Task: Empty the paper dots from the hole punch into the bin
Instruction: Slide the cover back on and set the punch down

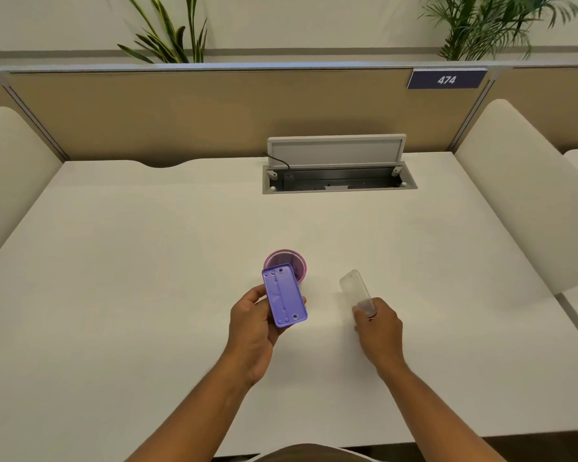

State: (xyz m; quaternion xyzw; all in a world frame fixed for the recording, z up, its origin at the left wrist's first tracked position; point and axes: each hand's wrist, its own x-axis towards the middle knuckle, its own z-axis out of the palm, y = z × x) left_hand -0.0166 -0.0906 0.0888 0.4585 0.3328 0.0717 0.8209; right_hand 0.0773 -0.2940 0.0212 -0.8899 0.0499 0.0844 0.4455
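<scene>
Fingers of the left hand (252,323) wrap around the long sides of the purple hole punch (284,295), thumb on its left edge and fingertips curled over the right edge, so the flat plastic underside faces the camera. That underside is a rounded rectangle with small round holes near both ends and a raised rib down its middle; no writing can be made out on it. Its far end overlaps the near rim of the bin (285,261), a small round cup of purple wire mesh standing just below the frame's centre.

Right of it, the right hand (379,326) pinches the near end of a clear cover (357,290), a thin, frosted, translucent plastic tray with rounded corners, tilted up off the white table (147,261). Its fingers are bunched on the cover; exactly how each sits cannot be told.

At the upper right of the frame, a dark blue sign (446,79) on the tan fabric partition (181,111) reads "474" in white. Below it, a grey metal cable hatch (337,168) stands open in the smooth tabletop, with a black cable (277,160) running into it. Green plant leaves (167,35) rise behind the partition.
</scene>
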